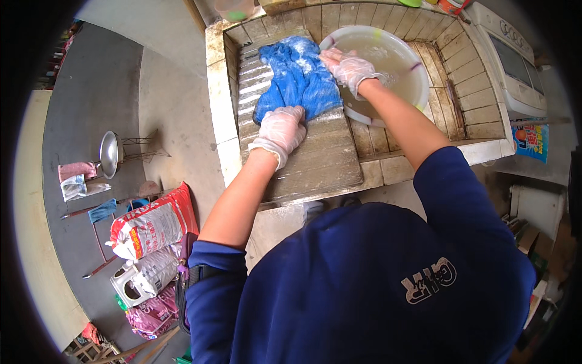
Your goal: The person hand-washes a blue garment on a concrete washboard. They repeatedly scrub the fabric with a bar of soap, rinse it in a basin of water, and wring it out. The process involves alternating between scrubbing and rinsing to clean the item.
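A wet blue cloth point(295, 82) with white suds lies spread on a ridged washboard slab point(313, 159) in a tiled sink. My left hand point(281, 129), in a clear plastic glove, grips the cloth's near edge with curled fingers. In a matching glove, my right hand point(348, 68) is over the left rim of a round white basin point(425, 86), by the cloth's right edge. Its fingers are extended and hold nothing that I can see. Cloudy water point(391, 57) fills part of the basin.
The sink's tiled rim point(409, 166) runs along the near side. A white twin-tub washing machine point(509, 59) stands at the right. Filled sacks point(159, 223) and a metal bowl point(109, 154) are at the left. A plastic container point(234, 9) sits beyond the sink.
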`<move>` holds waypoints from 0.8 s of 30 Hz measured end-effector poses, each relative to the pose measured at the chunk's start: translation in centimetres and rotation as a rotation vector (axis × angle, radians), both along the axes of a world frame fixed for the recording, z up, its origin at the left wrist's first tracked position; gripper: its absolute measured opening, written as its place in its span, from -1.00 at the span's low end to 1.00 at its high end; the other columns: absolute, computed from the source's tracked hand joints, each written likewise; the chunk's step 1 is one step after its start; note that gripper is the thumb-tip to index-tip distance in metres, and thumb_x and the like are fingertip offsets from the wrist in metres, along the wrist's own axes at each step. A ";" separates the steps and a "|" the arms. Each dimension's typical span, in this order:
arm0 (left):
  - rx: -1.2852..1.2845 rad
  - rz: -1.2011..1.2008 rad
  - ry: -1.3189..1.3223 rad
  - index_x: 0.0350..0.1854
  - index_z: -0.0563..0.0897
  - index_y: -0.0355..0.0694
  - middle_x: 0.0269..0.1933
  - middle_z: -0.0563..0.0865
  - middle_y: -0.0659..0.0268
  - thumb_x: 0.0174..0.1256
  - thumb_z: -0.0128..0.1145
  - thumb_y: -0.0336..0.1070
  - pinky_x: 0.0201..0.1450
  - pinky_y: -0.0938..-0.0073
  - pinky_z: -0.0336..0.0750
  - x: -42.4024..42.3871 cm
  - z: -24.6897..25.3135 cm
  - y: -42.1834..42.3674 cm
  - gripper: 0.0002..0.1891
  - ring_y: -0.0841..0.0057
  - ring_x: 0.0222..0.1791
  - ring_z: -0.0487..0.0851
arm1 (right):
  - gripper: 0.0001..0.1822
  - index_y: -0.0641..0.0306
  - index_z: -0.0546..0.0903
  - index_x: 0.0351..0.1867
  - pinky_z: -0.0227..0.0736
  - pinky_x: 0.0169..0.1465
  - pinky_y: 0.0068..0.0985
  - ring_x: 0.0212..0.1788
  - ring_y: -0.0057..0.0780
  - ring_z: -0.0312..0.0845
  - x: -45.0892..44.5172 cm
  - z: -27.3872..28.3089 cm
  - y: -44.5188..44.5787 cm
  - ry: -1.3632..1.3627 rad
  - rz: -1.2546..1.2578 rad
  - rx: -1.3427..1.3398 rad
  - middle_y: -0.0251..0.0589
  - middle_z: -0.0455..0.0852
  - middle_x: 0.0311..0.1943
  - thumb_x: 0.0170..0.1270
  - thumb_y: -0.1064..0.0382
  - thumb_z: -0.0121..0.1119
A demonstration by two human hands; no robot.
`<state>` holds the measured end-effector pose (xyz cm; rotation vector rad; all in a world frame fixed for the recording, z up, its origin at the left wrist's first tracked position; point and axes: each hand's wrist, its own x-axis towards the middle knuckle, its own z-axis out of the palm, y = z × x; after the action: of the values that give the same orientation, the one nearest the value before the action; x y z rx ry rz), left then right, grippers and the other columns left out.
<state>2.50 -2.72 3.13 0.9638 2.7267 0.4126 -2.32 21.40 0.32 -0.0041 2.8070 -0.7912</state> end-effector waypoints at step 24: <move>0.028 0.156 0.086 -0.22 0.72 -0.08 -0.24 0.75 0.16 0.14 0.25 -0.30 0.05 0.13 0.55 0.9 0.5 -9.2 -0.84 0.11 -0.09 0.69 | -0.40 0.06 0.14 0.62 -0.21 0.70 -0.27 0.65 -0.36 -0.01 2.1 3.2 -5.6 0.004 0.237 0.144 -0.34 0.12 0.64 0.63 0.03 -0.43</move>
<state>3.40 -11.88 3.64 0.7958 2.8922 0.4475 -0.24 15.79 3.54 -0.3083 2.7911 -0.5342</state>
